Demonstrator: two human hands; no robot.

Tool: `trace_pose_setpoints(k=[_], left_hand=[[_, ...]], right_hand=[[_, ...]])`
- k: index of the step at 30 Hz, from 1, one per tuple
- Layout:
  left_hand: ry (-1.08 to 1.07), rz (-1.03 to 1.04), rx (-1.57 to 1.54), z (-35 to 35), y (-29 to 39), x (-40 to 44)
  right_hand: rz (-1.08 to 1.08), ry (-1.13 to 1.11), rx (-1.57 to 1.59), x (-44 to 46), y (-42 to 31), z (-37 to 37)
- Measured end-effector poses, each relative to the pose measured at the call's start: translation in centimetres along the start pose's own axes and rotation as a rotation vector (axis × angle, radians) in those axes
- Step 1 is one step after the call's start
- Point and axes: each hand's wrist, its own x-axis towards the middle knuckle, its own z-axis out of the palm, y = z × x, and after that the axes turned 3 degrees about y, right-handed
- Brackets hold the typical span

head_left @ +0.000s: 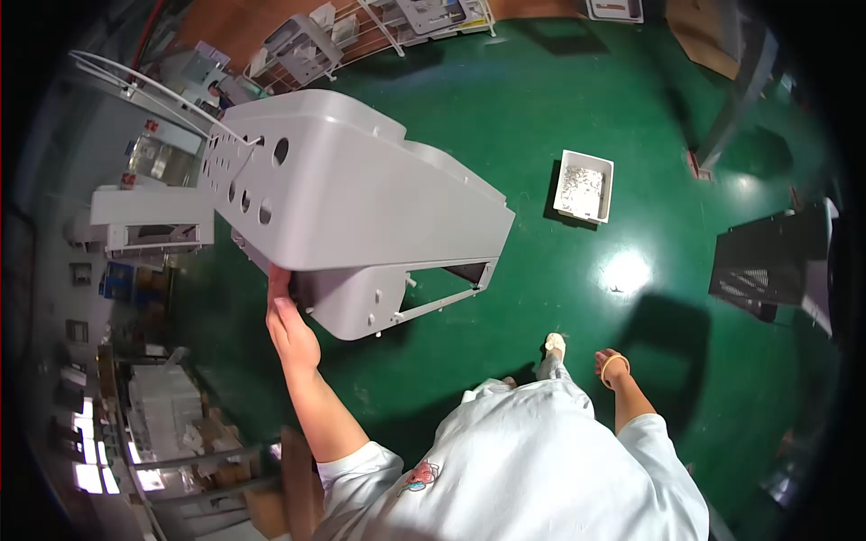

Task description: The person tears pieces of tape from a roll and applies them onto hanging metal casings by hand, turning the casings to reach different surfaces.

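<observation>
Left grip (290, 332): at 8 o'clock, touching the bottom edge of the big gray shell (388, 198) near a corner. Some fingers are hidden, so I cannot tell if it is clamped on the edge or just pushing.
Right grip (607, 362): at 4 o'clock, well apart from the shell, fingers bent in. I see nothing in it, but cannot tell if it is all the way together. A yellow band (617, 357) goes around the wrist.
Shell place: at 10 o'clock, tilted, with round holes on its left side. White rods (180, 99) reach toward the holes; I cannot tell what holds the shell up.
Shell trouble: it might tip or swing if one hand pushes too hard on that low corner. Fingers might get pinched if it drops.
Tray (588, 160): at 2 o'clock on the green floor (667, 225), with small bits (583, 191) in it. A foot bumping it could spill them.
Dark part (758, 257): at 3 o'clock, far from the shell.
Count: two grips, one big gray shell, one band, one tray, one dark part, at least four big holes. Rods are hard to count; bits are too many.
</observation>
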Motion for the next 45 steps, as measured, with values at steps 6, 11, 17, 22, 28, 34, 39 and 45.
trace_pose_setpoints(k=[6, 11, 17, 22, 28, 34, 39, 45], left_hand=[[0.043, -0.296, 0.301, 1.1, 5.7, 0.2], [-0.024, -0.258, 0.604, 2.2, 7.0, 0.9], [0.038, -0.282, 0.470, 2.3, 6.0, 0.6], [0.110, -0.437, 0.376, 2.4, 4.2, -0.7], [0.116, -0.424, 0.204, 0.5, -1.5, -1.6], [-0.022, -0.296, 0.245, -0.9, -3.9, -1.1], [-0.056, -0.225, 0.101, -1.1, -5.2, -1.2], [0.034, -0.237, 0.132, 0.0, -5.1, -0.6]], right_hand=[[0.066, 0.026, 0.229, 5.0, 0.4, -6.5], [0.060, -0.173, 0.213, 2.3, -3.6, -5.5], [0.055, -0.159, 0.138, 3.6, -0.3, -3.9], [0.041, -0.075, -0.087, 2.0, -0.1, -1.6], [0.055, -0.084, -0.246, 2.8, -2.1, -0.2], [0.039, -0.180, -0.017, 5.3, -3.6, -0.6], [-0.205, -0.015, -0.419, 3.8, -3.9, -0.8], [-0.220, -0.032, -0.925, -3.5, -7.4, 0.2]])
